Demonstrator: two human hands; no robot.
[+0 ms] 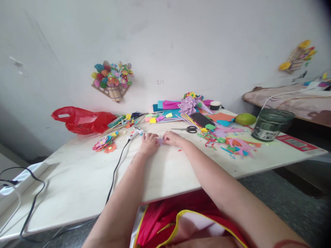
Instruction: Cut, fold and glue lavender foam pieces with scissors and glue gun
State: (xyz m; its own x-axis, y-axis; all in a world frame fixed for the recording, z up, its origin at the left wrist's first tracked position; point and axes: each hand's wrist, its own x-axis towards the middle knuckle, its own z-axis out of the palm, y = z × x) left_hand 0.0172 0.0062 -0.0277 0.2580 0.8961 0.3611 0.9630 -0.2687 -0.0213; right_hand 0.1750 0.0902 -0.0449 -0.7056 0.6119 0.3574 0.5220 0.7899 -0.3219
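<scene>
A small lilac piece of craft foam or paper [160, 141] lies low over the table between my two hands, mostly hidden by fingers. My left hand [149, 144] rests at its left edge, fingers bent and closed on it. From the right, my right hand [171, 138] pinches the same piece with curled fingers. Just left of my left hand lies a white glue gun [135, 133] with a black cord. Black-handled scissors [190, 129] lie beyond my right hand. A lilac layered flower [187, 105] stands farther back.
Colourful cut flowers [105, 144] lie at left, near a red plastic bag [85, 120]. Foam scraps [241, 147], a dark phone [202, 120], a green-yellow fruit [245, 119] and a glass jar [272, 124] occupy the right. A power strip [24, 179] sits at the left edge.
</scene>
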